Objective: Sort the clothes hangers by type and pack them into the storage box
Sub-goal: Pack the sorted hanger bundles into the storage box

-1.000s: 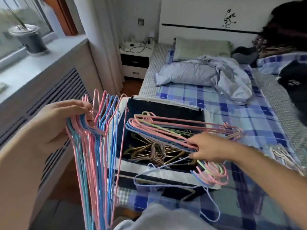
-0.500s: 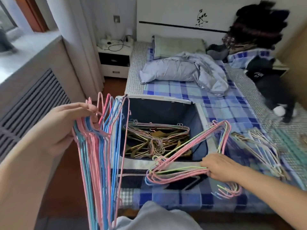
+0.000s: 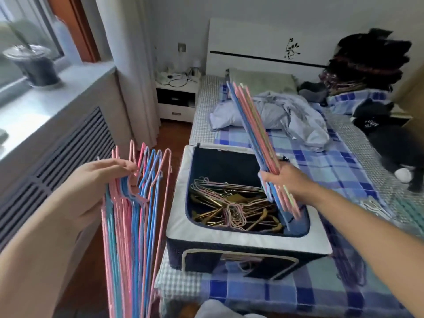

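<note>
fingers gripping hangers, over box

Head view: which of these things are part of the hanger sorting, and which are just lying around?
Job:
- storage box, hangers inside
- hanger bunch, left hand
- hanger stack, right hand
- loose white hangers on bed

Lying about:
- rumpled bedding
- pillow
- dark clothes
- nightstand
- windowsill pot

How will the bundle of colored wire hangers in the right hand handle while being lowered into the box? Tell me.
The bundle is probably light: the right hand holds it upright alone. Its thin wires look stiff but may fan apart, and could snag on the tangled hangers in the storage box.
</note>
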The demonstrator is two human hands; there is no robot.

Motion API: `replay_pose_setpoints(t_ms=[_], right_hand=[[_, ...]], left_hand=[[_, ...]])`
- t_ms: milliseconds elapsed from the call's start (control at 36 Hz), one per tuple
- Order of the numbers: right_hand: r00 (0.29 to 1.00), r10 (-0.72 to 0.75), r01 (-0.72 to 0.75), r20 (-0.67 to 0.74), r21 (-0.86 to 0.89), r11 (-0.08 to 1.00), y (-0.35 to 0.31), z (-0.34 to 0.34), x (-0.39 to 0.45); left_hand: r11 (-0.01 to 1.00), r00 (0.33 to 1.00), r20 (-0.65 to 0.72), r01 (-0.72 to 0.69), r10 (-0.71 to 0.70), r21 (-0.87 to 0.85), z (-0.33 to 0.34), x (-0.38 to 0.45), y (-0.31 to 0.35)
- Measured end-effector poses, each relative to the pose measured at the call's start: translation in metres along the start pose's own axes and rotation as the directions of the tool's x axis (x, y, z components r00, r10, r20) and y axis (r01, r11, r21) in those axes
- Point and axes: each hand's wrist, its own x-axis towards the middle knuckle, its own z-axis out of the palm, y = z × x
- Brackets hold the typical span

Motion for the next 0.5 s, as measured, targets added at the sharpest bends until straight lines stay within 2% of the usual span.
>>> replay_pose_setpoints(t_ms=[56,111,222,306,361,500], right_hand=[[1.0,0.016,-0.018,0.01,0.277,0.961,-0.006,0.01,0.019],[0.999,0.014,-0.032,0.051,0.381,0.924,-0.008,0.02,0.032],[0.994,0.064,-0.084,0.09,0.243,0.966,0.026,0.047,0.06],[0.988,0.099,-0.104,0.119,0.036,0.994,0.067,0.068,0.081],[0.985,0.125,-0.11,0.123,-0.119,0.987,0.092,0.081,0.09],[0.97,0.21,-0.159,0.119,-0.338,0.928,0.149,0.097,0.117]], left_hand=[[0.999,0.998,-0.049,0.028,-0.029,-0.021,0.0,-0.004,-0.001],[0.999,0.994,-0.104,0.04,-0.042,-0.024,-0.002,-0.006,-0.005],[0.996,0.98,-0.179,0.089,-0.09,-0.013,0.001,-0.01,-0.016],[0.993,0.964,-0.24,0.12,-0.116,0.005,0.007,-0.01,-0.028],[0.989,0.951,-0.277,0.146,-0.137,0.013,0.012,-0.011,-0.034],[0.974,0.903,-0.369,0.226,-0.222,-0.031,0.024,-0.012,-0.039]])
